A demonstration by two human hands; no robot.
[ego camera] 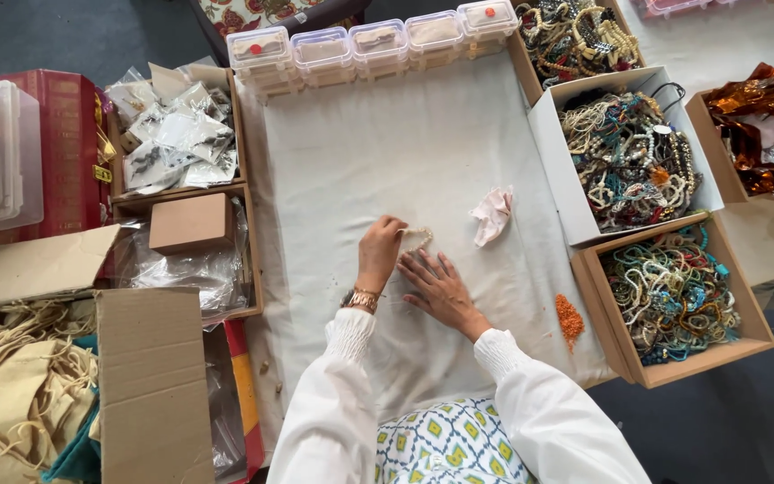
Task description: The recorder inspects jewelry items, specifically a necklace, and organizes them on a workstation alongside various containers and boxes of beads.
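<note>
A white cloth [405,152] covers the work surface in front of me. My left hand [380,254], with a gold watch on the wrist, pinches a small pale string of beads [420,237] lying on the cloth. Just beside it, my right hand [439,285] rests flat on the cloth with fingers spread, its fingertips close to the beads. A crumpled pink-white tissue [493,214] lies to the right of the hands. A small heap of orange beads [570,320] sits near the cloth's right edge.
Three boxes of mixed beaded bracelets [631,157] [671,291] [575,36] stand on the right. Clear plastic containers [378,40] line the far edge. On the left are a box of small plastic packets [176,134], a small cardboard box [192,222] and cloth pouches [11,385].
</note>
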